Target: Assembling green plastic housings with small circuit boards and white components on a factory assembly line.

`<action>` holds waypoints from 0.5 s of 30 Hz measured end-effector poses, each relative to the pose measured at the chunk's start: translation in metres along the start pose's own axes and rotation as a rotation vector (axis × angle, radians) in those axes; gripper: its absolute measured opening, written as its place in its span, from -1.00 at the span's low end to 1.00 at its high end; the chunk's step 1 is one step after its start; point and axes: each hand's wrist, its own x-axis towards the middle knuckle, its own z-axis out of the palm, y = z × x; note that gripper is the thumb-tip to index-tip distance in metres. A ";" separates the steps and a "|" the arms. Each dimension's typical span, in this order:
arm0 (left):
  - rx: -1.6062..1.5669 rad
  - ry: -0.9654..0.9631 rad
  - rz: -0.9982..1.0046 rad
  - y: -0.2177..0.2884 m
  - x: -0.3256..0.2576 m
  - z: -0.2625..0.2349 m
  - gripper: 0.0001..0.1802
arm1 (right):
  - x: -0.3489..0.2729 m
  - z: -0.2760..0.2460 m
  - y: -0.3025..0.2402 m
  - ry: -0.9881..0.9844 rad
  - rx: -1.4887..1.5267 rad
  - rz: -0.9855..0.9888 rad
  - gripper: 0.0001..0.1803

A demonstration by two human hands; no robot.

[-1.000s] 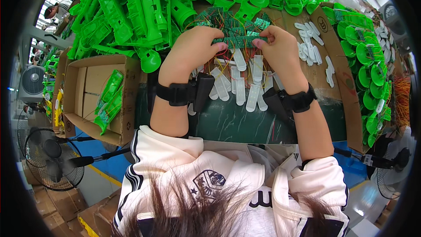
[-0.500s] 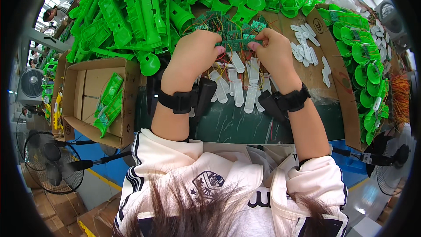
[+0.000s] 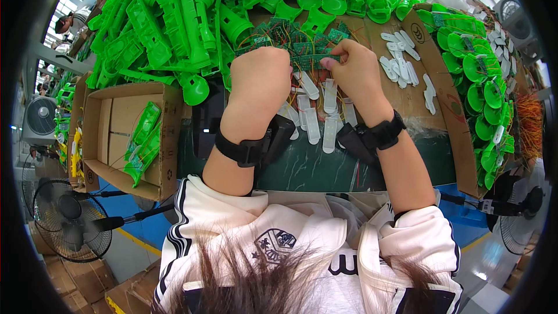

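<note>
Both hands meet over the worktop (image 3: 325,168); left hand (image 3: 264,78) curls shut on a green circuit strip (image 3: 314,60), right hand (image 3: 357,70) pinching its other end; strip's long axis runs left-right between them, above white clips (image 3: 319,116)

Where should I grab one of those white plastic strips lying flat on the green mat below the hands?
Judging by its pose, take the white strip across its narrow width near the end closest to the person, coming from above. It lies flat and lengthwise, pointing away from the body, with neighbouring strips close beside it, so a pinch on the long edges looks easiest. The left hand and right hand are busy above with a small green circuit board.
</note>
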 end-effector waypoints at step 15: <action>-0.329 0.248 0.063 -0.008 0.012 -0.005 -0.76 | 0.013 0.002 0.038 -0.190 0.559 -0.078 -0.79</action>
